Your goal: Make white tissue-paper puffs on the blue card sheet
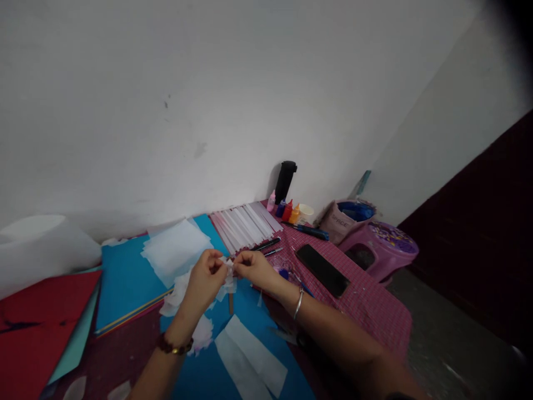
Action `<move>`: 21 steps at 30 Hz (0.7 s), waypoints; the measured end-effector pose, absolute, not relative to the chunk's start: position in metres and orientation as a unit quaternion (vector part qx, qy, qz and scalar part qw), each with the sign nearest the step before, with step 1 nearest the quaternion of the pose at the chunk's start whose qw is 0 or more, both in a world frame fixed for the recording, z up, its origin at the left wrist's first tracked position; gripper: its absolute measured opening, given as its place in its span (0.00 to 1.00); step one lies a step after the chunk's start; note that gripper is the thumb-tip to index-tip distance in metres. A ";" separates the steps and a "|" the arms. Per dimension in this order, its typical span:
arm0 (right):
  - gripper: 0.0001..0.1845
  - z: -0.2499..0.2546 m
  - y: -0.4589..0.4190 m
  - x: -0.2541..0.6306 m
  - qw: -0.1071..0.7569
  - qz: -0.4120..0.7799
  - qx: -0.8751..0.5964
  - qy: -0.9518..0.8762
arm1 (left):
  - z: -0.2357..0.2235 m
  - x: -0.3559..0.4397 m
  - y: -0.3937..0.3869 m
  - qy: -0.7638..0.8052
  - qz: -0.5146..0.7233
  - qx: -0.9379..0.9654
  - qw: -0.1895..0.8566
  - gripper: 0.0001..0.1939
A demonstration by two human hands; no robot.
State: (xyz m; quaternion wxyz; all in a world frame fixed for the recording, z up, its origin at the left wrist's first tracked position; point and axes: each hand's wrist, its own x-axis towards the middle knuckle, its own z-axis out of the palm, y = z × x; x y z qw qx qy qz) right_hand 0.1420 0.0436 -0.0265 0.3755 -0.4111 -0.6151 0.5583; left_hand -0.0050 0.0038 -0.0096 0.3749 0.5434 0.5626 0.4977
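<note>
Between my two hands is a small crumpled piece of thin white paper [230, 268]. My left hand [208, 275] pinches it from the left, and the fingers of my right hand [254, 268] pinch its right side. A narrow brown stick [231, 304] shows just below; whether it joins the paper I cannot tell. Under my left forearm lie ruffled white paper pieces [179, 294] and a pale pinkish paper bunch [202, 333]. Two white paper strips [252, 355] rest on the blue sheet [195, 378] nearest me.
Behind are a stack of white paper [177, 250] and a row of pale strips [245, 225]. To the right lie a phone [322, 269], pens [266, 243] and scissors [287, 336]. Small paint bottles [287, 210] stand near a black bottle [285, 180]. A pink stool [378, 250] is beyond the table.
</note>
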 end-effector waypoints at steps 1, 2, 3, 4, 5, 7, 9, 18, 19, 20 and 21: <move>0.03 -0.026 0.044 0.142 0.384 0.552 -0.419 -0.611 | -0.010 -0.006 0.004 0.576 0.501 0.540 0.355 0.07; 0.03 -0.025 0.045 0.142 0.392 0.545 -0.426 -0.606 | -0.010 -0.007 0.004 0.587 0.498 0.541 0.340 0.04; 0.03 -0.025 0.045 0.142 0.399 0.539 -0.433 -0.602 | -0.009 -0.007 0.004 0.594 0.488 0.546 0.333 0.02; 0.03 -0.024 0.045 0.141 0.404 0.535 -0.438 -0.599 | -0.009 -0.007 0.004 0.595 0.476 0.554 0.335 0.04; 0.03 -0.024 0.046 0.141 0.407 0.532 -0.441 -0.598 | -0.008 -0.006 0.003 0.592 0.466 0.561 0.342 0.05; 0.03 -0.024 0.045 0.140 0.411 0.529 -0.441 -0.597 | -0.005 -0.002 0.002 0.578 0.460 0.566 0.366 0.08; 0.03 -0.024 0.045 0.139 0.409 0.534 -0.437 -0.597 | -0.002 0.002 0.001 0.557 0.464 0.559 0.403 0.11; 0.03 -0.020 0.040 0.140 0.374 0.572 -0.411 -0.604 | 0.000 -0.001 0.000 0.580 0.414 0.616 0.337 0.14; 0.03 -0.020 0.040 0.140 0.374 0.574 -0.411 -0.601 | 0.000 -0.001 0.000 0.588 0.412 0.616 0.325 0.13; 0.03 -0.020 0.040 0.139 0.374 0.577 -0.413 -0.597 | -0.001 -0.002 0.001 0.595 0.412 0.614 0.315 0.13; 0.03 -0.020 0.040 0.139 0.374 0.580 -0.415 -0.593 | -0.001 -0.002 0.001 0.600 0.412 0.612 0.310 0.12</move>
